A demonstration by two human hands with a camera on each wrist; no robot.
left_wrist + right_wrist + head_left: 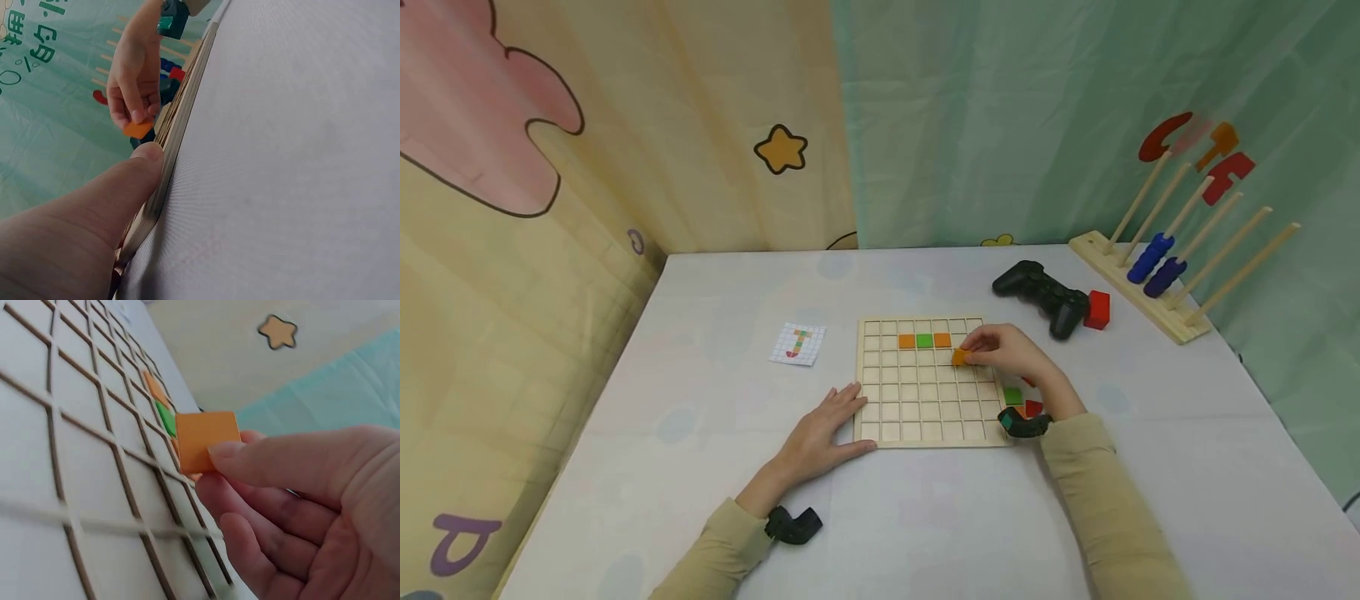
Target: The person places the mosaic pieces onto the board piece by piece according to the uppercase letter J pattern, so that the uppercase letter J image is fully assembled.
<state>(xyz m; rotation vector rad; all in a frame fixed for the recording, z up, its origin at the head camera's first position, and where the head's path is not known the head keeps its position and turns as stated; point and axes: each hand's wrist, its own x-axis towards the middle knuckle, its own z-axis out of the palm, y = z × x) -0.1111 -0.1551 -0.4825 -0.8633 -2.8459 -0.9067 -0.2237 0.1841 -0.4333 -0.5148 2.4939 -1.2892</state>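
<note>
A wooden grid board point(910, 411) lies flat on the table. In one of its upper rows sit an orange tile point(907, 341), a green tile point(924, 340) and another orange tile point(942, 339), side by side. My right hand point(1017, 354) pinches a square orange tile point(203, 440) between thumb and fingers, held over the board just right of and below that row. My left hand point(820, 435) rests at the board's left edge with its fingers extended; its thumb point(140, 165) touches the near corner. Left of the board lies a gridded card point(798, 344) printed with a J-shaped coloured pattern.
Loose tiles, among them a green one point(1013, 395) and a red one point(1033, 408), lie at the board's right edge, partly hidden by my right wrist. Farther back are a black game controller point(1041, 296), a red block point(1097, 310) and a wooden peg stand point(1180, 327) with blue pieces.
</note>
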